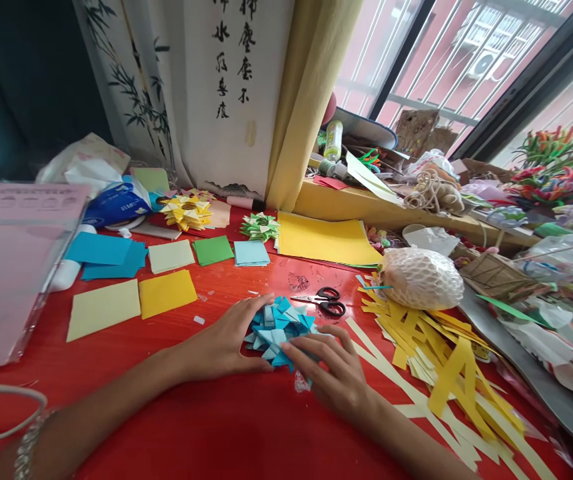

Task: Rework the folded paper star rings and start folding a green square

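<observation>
Hands meet at the near middle of the red surface (216, 427), both pressed on a blue folded-paper rosette (279, 328). The left hand (226, 343) lies flat and open with its fingertips against the rosette's left edge; the right hand (334, 373) rests spread over its near right side, fingers loosely curved, gripping nothing tightly. Just beyond the rosette lie black-handled scissors (324, 301), closed. To the right, yellow and cream paper strips (436, 360) sprawl in a heap, with a white foam-net bundle (421, 279) at their far end. To the left sit flat paper squares: a cream one (102, 308) and a yellow one (166, 292). Farther off are a green rosette (260, 227) and a yellow rosette (186, 212), beside a stack of yellow sheets (324, 239).
</observation>
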Available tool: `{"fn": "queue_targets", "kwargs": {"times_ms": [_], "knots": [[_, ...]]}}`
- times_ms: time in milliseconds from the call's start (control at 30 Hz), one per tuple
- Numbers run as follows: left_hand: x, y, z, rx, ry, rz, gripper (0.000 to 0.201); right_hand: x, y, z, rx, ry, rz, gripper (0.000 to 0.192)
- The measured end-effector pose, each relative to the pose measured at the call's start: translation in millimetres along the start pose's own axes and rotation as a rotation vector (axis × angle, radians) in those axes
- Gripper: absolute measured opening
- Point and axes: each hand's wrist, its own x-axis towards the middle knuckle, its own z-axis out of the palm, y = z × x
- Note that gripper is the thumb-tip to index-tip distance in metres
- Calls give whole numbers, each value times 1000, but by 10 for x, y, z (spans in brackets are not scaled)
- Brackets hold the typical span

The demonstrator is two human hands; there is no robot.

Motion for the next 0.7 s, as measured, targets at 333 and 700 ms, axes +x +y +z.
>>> {"fn": "queue_targets", "kwargs": {"times_ms": [333, 700], "knots": [[16, 84, -75, 66, -49, -21, 88, 140, 307, -214, 874, 562, 1196, 32], [26, 31, -32, 107, -44, -40, 89, 117, 205, -4, 1206, 305, 1271, 36]]}}
